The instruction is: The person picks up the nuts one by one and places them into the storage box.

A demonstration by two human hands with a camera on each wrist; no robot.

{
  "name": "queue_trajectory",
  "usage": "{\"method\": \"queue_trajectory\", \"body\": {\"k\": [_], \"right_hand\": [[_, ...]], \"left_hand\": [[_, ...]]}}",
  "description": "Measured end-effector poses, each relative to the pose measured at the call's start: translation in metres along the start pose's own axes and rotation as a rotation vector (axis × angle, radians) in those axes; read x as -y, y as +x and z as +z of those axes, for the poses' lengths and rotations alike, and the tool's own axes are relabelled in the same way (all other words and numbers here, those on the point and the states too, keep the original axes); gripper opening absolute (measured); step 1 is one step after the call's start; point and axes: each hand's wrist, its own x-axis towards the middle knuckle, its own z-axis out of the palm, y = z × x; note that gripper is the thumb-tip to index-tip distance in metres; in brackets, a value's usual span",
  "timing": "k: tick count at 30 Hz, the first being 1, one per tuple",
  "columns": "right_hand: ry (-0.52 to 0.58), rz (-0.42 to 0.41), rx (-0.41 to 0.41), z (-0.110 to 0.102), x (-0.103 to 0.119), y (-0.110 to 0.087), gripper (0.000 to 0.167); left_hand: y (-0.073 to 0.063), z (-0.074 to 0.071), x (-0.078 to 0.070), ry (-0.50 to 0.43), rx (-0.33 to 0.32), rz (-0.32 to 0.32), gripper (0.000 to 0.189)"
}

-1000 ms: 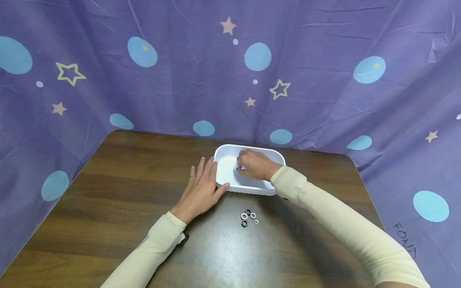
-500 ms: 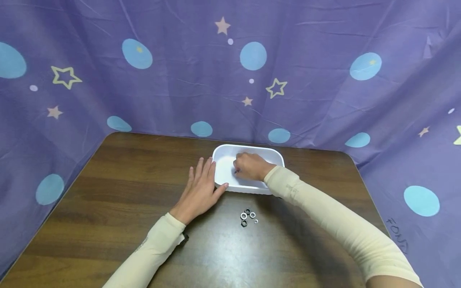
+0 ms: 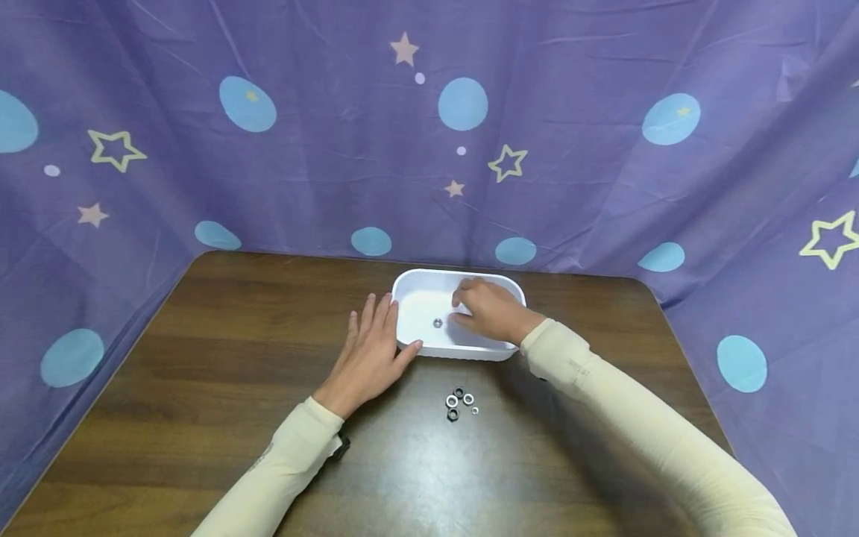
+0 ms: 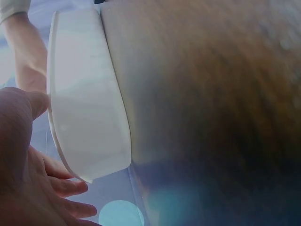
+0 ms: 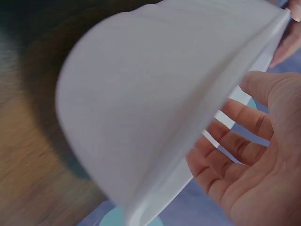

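A hex nut [image 3: 438,323] lies on the floor of a white oblong tray [image 3: 463,353] near the back of the table. My right hand [image 3: 492,307] hovers over the tray's right half, thumb and fingers parted around nothing. In the right wrist view, the relaxed fingers [image 5: 235,141] reach in over the tray's wall. My left hand [image 3: 365,354] steadies the tray at its left end, fingers straight along the side and thumb at the front rim. Seen from the left wrist, the thumb [image 4: 37,101] meets the rim of the tray [image 4: 89,103].
In front of the tray, several loose nuts sit in a small cluster on the wooden table [image 3: 235,373]: a black nut [image 3: 452,415], a silver nut [image 3: 452,401] and a tiny nut [image 3: 475,411] among them. A purple patterned curtain [image 3: 302,164] hangs right behind the table's back edge.
My right hand has let go of the nut inside the tray and drawn back to the right, its fingers spreading. My left hand stays at the tray's end.
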Motion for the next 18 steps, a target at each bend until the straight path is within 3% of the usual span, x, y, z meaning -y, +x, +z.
{"method": "queue_trajectory", "body": {"k": [7,12,18], "right_hand": [[-0.008,0.009,-0.132,-0.008,-0.008,-0.029,0.02],[-0.025,0.061,-0.158,-0.017,-0.006,-0.049,0.024],[-0.035,0.066,-0.195,-0.022,-0.005,-0.067,0.027]], "left_hand": [[0.001,0.002,0.002,0.007,0.002,-0.007,0.089],[0.001,0.004,0.003,0.012,-0.002,-0.007,0.089],[-0.001,0.003,0.002,0.003,0.006,-0.012,0.09]]}}
